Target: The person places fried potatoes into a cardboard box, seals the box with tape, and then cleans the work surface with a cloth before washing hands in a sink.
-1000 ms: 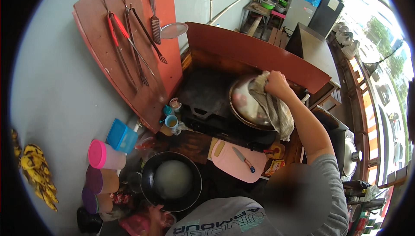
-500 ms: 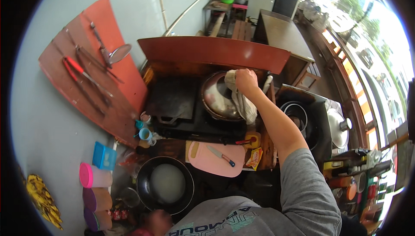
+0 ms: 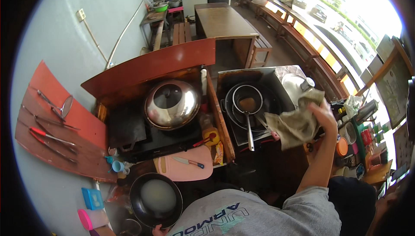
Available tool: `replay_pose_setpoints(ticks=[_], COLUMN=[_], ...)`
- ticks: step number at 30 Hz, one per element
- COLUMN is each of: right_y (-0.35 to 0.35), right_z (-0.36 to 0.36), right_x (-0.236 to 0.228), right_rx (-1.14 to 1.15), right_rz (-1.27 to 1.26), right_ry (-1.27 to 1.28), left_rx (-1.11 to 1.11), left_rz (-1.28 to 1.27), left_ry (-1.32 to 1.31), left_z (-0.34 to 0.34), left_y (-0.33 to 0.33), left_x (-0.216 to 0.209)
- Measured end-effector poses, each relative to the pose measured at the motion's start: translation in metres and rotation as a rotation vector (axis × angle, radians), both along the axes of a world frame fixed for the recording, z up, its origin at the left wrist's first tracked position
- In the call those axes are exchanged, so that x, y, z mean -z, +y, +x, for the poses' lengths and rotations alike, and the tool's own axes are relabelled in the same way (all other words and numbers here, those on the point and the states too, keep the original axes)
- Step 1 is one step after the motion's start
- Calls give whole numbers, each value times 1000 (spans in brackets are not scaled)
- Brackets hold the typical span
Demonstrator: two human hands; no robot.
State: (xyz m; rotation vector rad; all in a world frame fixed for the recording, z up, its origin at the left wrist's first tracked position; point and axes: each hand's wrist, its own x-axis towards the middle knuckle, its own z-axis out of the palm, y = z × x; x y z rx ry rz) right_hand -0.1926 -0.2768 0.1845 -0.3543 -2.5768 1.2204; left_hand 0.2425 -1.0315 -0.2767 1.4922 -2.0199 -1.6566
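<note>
My right hand (image 3: 323, 114) grips a greenish-beige cloth (image 3: 296, 125), which hangs loosely beside the right-hand stove. Near the lower edge, my left hand (image 3: 160, 231) closes at the rim of a black wok (image 3: 135, 201), where its handle would be; the handle itself is hidden. Whitish liquid (image 3: 158, 196) lies in the wok. A shiny domed lid (image 3: 183, 100) with a glass centre covers a pan on the left stove. On the right stove, a long-handled saucepan (image 3: 249, 128) rests over a larger dark pan (image 3: 272, 106), close to the cloth.
A knife (image 3: 188, 161) lies on a pink cutting board (image 3: 201, 173) in front of the left stove. Red panels (image 3: 173, 61) shield that stove. Another lid (image 3: 296, 84) lies beyond the cloth. Jars and bottles (image 3: 346, 138) crowd the right, near a person in dark clothing (image 3: 352, 201).
My right hand has moved from the domed lid rightward past the right stove, carrying the cloth. The view has turned right. The lid stays on its pan.
</note>
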Motion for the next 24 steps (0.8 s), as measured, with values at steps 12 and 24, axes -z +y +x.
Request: replay_pose_setpoints(ticks=[12,24], right_y=[59,48], right_z=[-55,-85], right_x=[336,320], right_rx=[505,330], right_rz=[-130,291], right_ry=[-26,-345], left_rx=[-70,-349], left_rz=[283,562], left_ry=[-77,285], left_z=[-51,-36], left_y=[32,132], left_x=[-8,-27])
